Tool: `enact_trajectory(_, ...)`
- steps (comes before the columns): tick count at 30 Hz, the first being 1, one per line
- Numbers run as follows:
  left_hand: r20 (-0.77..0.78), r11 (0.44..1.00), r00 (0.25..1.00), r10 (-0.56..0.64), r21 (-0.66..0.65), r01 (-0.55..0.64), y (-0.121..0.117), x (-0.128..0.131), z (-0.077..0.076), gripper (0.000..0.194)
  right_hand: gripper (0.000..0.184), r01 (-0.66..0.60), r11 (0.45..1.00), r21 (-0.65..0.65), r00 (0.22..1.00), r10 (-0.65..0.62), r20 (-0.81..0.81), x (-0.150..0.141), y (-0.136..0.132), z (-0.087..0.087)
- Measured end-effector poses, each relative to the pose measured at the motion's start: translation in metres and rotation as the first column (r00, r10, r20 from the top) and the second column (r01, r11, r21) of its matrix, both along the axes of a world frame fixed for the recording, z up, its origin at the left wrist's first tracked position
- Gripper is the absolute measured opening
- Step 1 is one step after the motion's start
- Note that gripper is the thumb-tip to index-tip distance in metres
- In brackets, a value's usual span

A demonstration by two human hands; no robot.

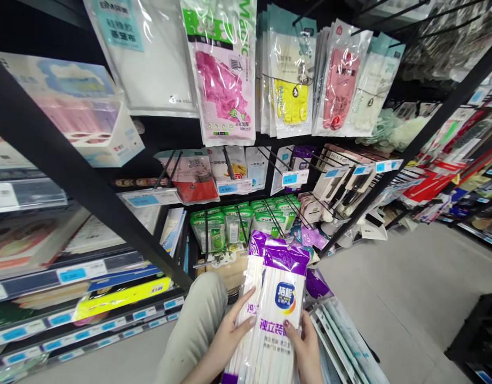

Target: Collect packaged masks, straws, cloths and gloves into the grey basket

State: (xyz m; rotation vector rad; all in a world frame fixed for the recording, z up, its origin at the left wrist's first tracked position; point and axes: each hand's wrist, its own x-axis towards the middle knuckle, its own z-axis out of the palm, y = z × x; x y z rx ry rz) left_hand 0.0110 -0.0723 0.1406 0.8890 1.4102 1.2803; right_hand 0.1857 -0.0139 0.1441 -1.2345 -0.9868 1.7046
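Both my hands hold a stack of long white packets with purple tops (275, 298) low in the middle of the view. My left hand (230, 333) grips the stack's left side, thumb across the front. My right hand (307, 346) grips the right side, thumb on the printed front. The front packet bears a blue round logo and purple writing. My knee in light trousers (200, 314) is bent up just left of the hands. Behind the packets hang green and white packs (238, 221) on hooks.
A black shelving rack (70, 165) runs diagonally on the left with boxes and price tags. Rubber gloves in bags (225, 74) hang above. More purple-topped packets (338, 341) lie low at right. Grey floor (410, 288) opens to the right, with another shelf row (466, 181) beyond.
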Motion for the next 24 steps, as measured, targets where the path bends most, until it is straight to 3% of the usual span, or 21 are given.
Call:
enact_trajectory(3, -0.079, 1.000, 0.997, -0.014, -0.018, 0.013, -0.0011, -0.0016, -0.0016, 0.053, 0.045, -0.016, 1.000, 0.019, 1.000, 0.016, 0.020, -0.0004, -0.0004, -0.0015)
enact_trajectory(8, -0.182, 0.998, 0.982, -0.040, -0.051, 0.031, -0.0011, -0.0032, -0.0013, 0.046, 0.043, 0.064, 0.996, 0.057, 0.998, -0.066, 0.025, -0.0035, -0.0036, -0.0049)
enact_trajectory(24, -0.165, 1.000, 0.986, -0.024, -0.019, 0.021, 0.0008, -0.0033, -0.0021, 0.043, 0.045, 0.054, 0.998, 0.014, 0.999, -0.054, -0.004, -0.0005, -0.0065, -0.0011)
